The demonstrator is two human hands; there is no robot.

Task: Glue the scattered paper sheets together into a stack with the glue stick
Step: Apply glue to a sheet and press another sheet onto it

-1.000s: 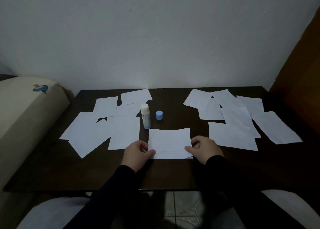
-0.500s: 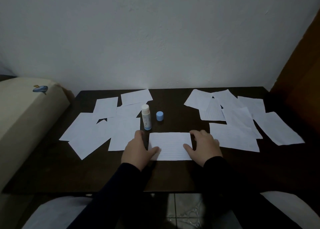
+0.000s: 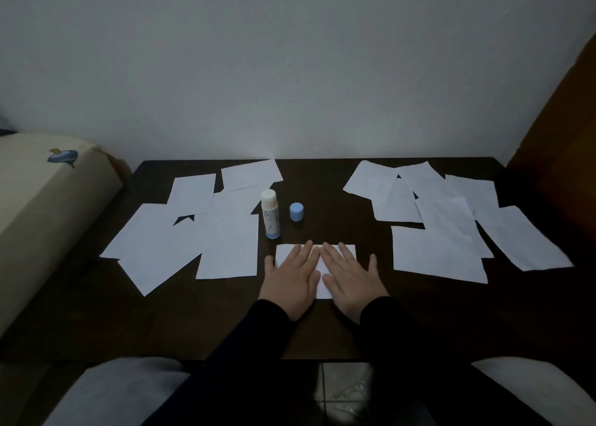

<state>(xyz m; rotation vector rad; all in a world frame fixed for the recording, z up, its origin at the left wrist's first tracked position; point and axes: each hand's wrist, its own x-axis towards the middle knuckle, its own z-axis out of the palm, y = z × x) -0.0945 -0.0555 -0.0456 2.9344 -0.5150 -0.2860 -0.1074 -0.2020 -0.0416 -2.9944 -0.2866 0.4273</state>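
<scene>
While loose sheets (image 3: 180, 235) crowd left of frame, glue stick (image 3: 270, 213) stands uncapped, blue cap (image 3: 296, 212) beside. Centre: left hand (image 3: 292, 279), right hand (image 3: 350, 279) flat, fingers straight, pressing white stack (image 3: 324, 285). More sheets (image 3: 445, 219) right. Bare dark table (image 3: 161, 322) near front edge.

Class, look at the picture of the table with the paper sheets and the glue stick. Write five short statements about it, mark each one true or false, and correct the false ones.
1. Both hands lie flat on the centre sheet. True: the left hand and the right hand press it with straight fingers.
2. The glue stick lies on its side. False: it stands upright.
3. The blue cap is on the glue stick. False: it stands apart on the table, to the stick's right.
4. Loose sheets lie on both sides of the table. True: a left group and a right group.
5. The right hand holds the glue stick. False: neither hand touches it.
</scene>
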